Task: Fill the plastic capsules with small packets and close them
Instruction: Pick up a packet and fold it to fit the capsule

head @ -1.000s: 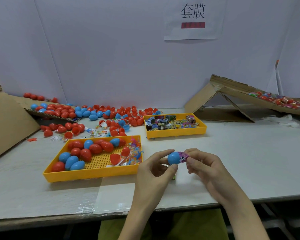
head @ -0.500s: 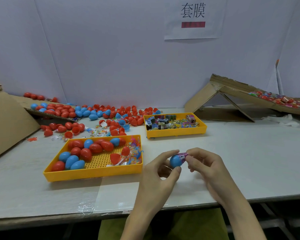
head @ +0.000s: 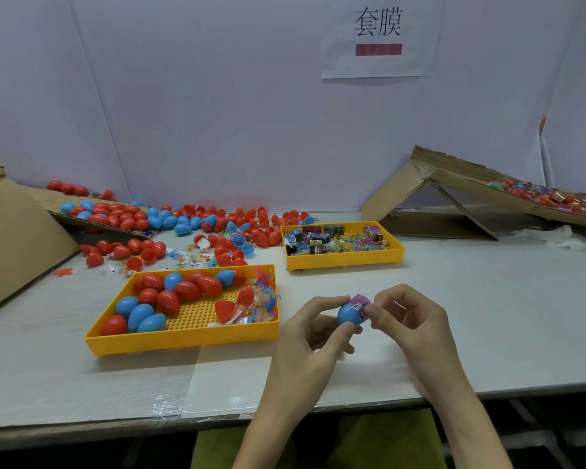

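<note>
A blue capsule half (head: 346, 314) sits between the thumb and fingers of my left hand (head: 310, 336), above the table's front edge. A pink-purple packet (head: 360, 303) pokes out of its open end. My right hand (head: 410, 324) pinches that packet with thumb and forefinger. The near yellow tray (head: 183, 338) holds red and blue capsules plus small clear toy packets. The far yellow tray (head: 344, 258) is full of printed packets.
Loose red and blue capsules (head: 170, 221) are scattered at the back left, some on a cardboard ramp (head: 17, 238). A second cardboard ramp (head: 454, 198) at the right carries wrapped capsules. A paper sign (head: 379, 35) hangs on the wall.
Both hands dipped slightly with the capsule, then rose again. The packet sits deeper in the blue half than a second ago.
</note>
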`<action>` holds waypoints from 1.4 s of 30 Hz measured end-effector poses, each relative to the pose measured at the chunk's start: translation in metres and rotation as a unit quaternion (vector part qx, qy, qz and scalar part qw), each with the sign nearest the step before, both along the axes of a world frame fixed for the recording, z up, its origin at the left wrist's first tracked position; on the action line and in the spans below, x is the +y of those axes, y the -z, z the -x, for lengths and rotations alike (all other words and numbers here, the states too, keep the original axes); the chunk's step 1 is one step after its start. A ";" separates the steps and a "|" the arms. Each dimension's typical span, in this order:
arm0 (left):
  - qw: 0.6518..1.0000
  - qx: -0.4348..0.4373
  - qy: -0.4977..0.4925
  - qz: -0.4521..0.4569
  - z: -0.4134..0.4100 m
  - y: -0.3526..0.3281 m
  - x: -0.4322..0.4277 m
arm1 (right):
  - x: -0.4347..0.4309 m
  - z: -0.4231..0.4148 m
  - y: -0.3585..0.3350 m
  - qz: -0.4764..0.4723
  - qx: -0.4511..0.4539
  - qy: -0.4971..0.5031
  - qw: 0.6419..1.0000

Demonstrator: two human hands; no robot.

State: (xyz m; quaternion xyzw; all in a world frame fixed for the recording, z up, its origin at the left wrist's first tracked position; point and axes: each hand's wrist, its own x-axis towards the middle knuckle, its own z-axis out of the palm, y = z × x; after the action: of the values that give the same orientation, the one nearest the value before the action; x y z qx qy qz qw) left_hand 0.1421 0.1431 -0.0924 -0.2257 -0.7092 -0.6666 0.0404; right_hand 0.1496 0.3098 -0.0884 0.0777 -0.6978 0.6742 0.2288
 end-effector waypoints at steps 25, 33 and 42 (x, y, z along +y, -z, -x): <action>0.998 -0.040 0.017 -0.041 0.003 0.000 -0.003 | -0.015 -0.010 0.008 -0.218 0.155 0.139 0.954; 0.999 -0.048 0.010 -0.015 0.005 0.002 -0.001 | -0.013 -0.007 0.014 -0.228 0.183 0.142 0.946; 0.980 -0.124 0.035 -0.152 0.011 -0.003 -0.007 | -0.017 -0.010 0.010 -0.252 0.187 0.137 0.939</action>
State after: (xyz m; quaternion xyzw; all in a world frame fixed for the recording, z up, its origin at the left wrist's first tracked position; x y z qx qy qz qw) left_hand 0.1313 0.1359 -0.0895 -0.1565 -0.5908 -0.7906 -0.0374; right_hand 0.1596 0.2932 -0.0985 0.1611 -0.7937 0.4114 0.4182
